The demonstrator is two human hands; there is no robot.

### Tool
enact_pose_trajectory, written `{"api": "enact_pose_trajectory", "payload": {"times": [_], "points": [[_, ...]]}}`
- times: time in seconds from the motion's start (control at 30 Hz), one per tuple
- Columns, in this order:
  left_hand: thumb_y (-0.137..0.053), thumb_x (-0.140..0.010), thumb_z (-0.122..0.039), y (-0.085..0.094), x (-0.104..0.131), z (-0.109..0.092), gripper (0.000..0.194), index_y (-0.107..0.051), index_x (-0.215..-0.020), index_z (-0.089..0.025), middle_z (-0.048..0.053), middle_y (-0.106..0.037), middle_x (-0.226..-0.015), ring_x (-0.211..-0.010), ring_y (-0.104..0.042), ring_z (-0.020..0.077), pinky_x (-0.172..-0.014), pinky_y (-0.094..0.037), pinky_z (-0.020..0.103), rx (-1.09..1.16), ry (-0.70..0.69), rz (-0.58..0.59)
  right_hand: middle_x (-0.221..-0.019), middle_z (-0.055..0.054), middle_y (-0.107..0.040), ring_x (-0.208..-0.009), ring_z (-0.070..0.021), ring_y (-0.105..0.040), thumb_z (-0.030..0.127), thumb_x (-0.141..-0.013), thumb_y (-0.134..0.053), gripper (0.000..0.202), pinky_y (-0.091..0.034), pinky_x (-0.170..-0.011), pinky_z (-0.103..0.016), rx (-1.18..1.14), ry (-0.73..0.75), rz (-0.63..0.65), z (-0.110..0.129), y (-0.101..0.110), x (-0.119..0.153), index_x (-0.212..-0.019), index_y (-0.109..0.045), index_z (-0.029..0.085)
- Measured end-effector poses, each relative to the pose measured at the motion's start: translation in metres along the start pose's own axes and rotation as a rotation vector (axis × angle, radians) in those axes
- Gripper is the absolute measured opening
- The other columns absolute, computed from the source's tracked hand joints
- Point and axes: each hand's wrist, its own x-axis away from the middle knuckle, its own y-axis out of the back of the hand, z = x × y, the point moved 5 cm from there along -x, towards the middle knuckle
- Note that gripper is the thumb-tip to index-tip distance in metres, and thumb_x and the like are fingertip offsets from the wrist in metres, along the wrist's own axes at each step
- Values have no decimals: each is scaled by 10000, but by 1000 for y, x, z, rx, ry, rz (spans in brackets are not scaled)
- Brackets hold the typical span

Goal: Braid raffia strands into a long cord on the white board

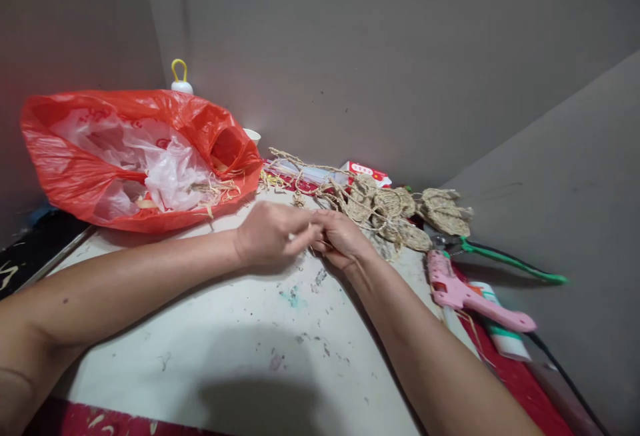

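My left hand [273,235] and my right hand [341,235] meet above the white board, their fingertips pinched together. Whatever lies between the fingers is too small and blurred to make out. Just behind my right hand is a pile of braided straw pieces [400,223], shaped like small soles or slippers. Loose straw cords [295,159] trail from that pile toward the back. One more braided straw piece [445,211] sits at the pile's right end.
A red plastic bag [65,176] with white bags and straw scraps stands at left. To the right lie green-handled pliers [510,261], a pink glue gun [470,296] with a black cable, and a white-green tube [505,341]. A red-white box [367,173] is behind. Grey walls enclose the paint-stained board [250,329].
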Motion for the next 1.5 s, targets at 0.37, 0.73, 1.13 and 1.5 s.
{"api": "enact_pose_trajectory", "payload": {"times": [0.37, 0.73, 1.13, 1.5], "points": [[-549, -850, -263, -35, 11, 56, 230, -603, -666, -136, 13, -588, -563, -366, -408, 56, -394, -281, 215, 754, 962, 351, -408, 114, -301, -343, -24, -198, 243, -670, -740, 234, -166, -301, -135, 72, -18, 84, 3, -2, 0, -615, -527, 162], [-589, -802, -143, -30, 11, 58, 202, -585, -600, -143, -43, -467, -424, -324, -311, 36, -370, -181, 214, 658, 1001, 404, -399, 107, -338, -339, -22, -193, 244, -703, -720, 233, -112, -315, -148, 227, -55, 133, 4, -3, 5, -619, -517, 167], [-531, -852, -153, -29, 13, 56, 195, -595, -669, -131, -1, -599, -552, -349, -405, 41, -383, -283, 197, 723, 1058, 481, -390, 111, -327, -339, -30, -189, 268, -732, -687, 200, -119, -333, -162, 277, -56, 151, 4, -1, 6, -647, -536, 167], [-591, -801, -154, 28, -20, 66, 69, -652, -803, -122, 53, -690, -747, -445, -544, 72, -455, -381, 201, 379, 962, 470, -396, 104, -334, -339, -27, -188, 275, -735, -689, 209, -115, -335, -163, 221, -50, 177, 4, 1, 3, -649, -533, 167]]}}
